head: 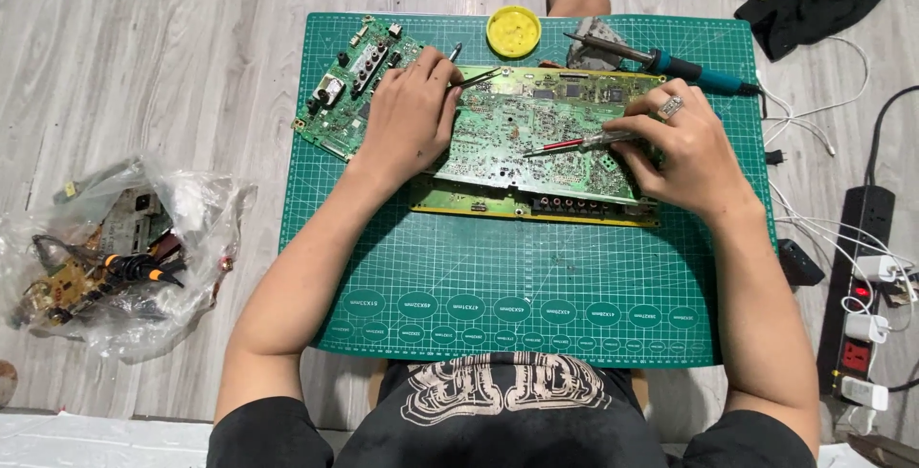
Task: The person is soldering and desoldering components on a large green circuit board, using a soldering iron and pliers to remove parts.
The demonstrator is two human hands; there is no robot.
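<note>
- Looking down from the head view, I see a green mat point(536, 286) on a grey wood floor, with a big board point(536, 133) lying across its upper half.
- My left hand point(410, 114) rests on the board's left end, fingers closed on tweezers point(476, 78) whose tips point right over the board.
- My right hand point(682, 147) sits on the board's right end, fingers pinched around a screwdriver point(572, 144) with a red and clear handle; its tip points left and touches the board near the middle.
- The two hands are well apart, one at each end of the board.
- A small board point(349, 85) lies tilted at the mat's upper left corner, partly under my left hand.
- A yellow tin point(513, 31) sits at the mat's top edge, and a soldering iron point(661, 61) with a teal grip lies just right of it.
- Off the mat to the left, a clear bag point(115, 257) holds parts.
- A power strip point(862, 286) with white plugs lies at the far right.
</note>
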